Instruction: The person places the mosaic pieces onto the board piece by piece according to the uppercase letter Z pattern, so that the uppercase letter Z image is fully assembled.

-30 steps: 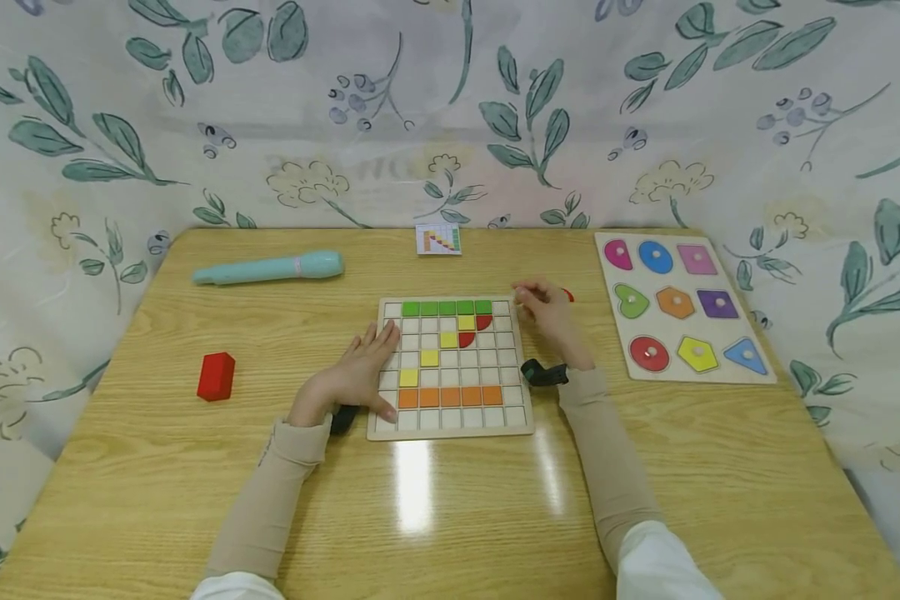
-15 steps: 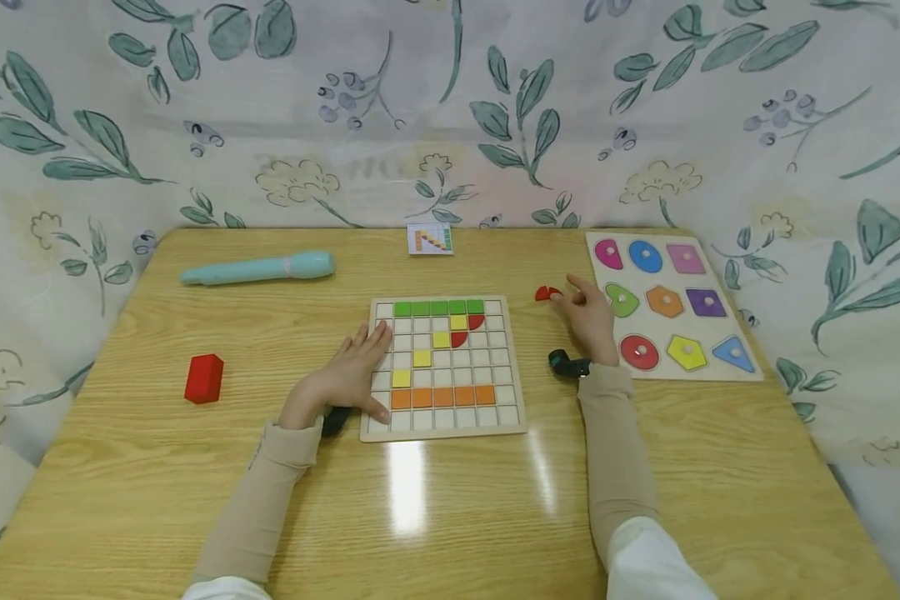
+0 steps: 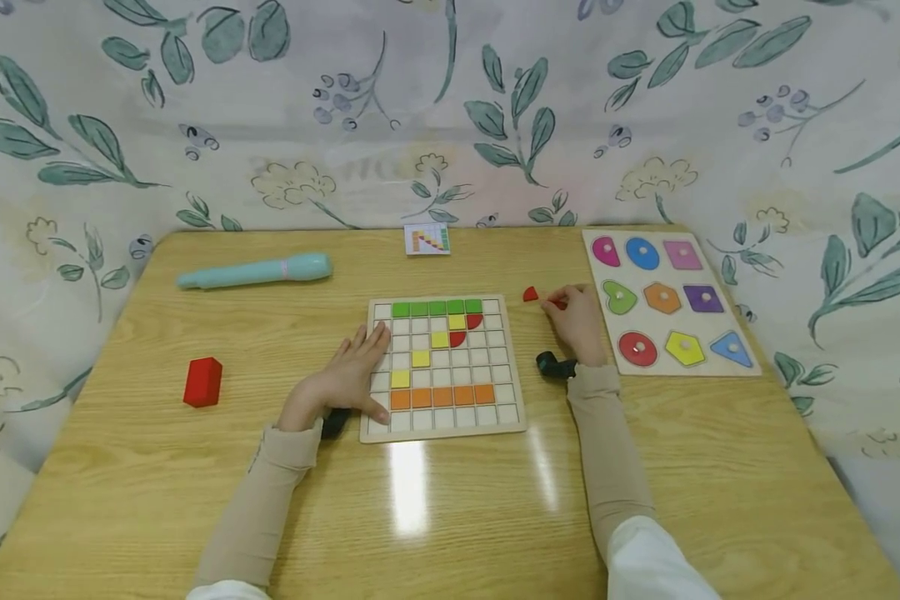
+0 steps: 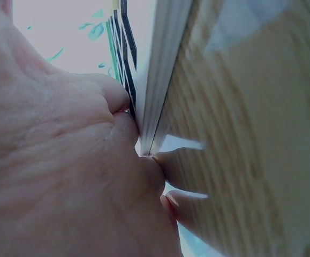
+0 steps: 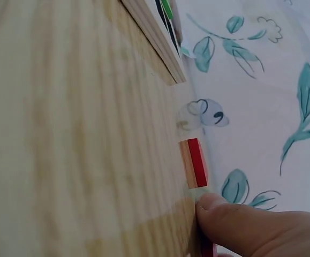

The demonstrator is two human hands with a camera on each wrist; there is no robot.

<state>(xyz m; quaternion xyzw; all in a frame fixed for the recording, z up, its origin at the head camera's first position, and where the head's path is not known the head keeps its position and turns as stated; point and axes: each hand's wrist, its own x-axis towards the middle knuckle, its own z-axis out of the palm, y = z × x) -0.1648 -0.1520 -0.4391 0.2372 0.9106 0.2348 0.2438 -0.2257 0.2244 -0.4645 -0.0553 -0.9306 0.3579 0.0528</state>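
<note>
On the table lies a wooden grid board (image 3: pixel 512 421) with rows of green (image 3: pixel 438 308) and orange tiles (image 3: pixel 442 397), a diagonal of yellow tiles (image 3: pixel 421 358) and two red quarter-circle tiles (image 3: pixel 457 339). My left hand (image 3: pixel 352 371), fingers spread, rests on the board's left edge; its palm fills much of the left wrist view. Right of the board, my right hand (image 3: pixel 576 321) pinches a red quarter-circle tile (image 5: pixel 207 247), mostly hidden by thumb and fingers. Another red quarter-circle tile (image 3: pixel 530 294) lies on the table just left of those fingertips.
A small pattern card (image 3: pixel 427 240) sits behind the board. At right lies a shape puzzle (image 3: pixel 621 360) with knobbed pieces. A teal stick-shaped object (image 3: pixel 255 272) is at back left, with a red block (image 3: pixel 203 382) nearer. Floral cloth (image 3: pixel 390 100) hangs behind the table (image 3: pixel 472 517).
My right hand moved right from the board's corner to the two red tiles, then took hold of one, which now lies apart from the other. My left hand stays on the board.
</note>
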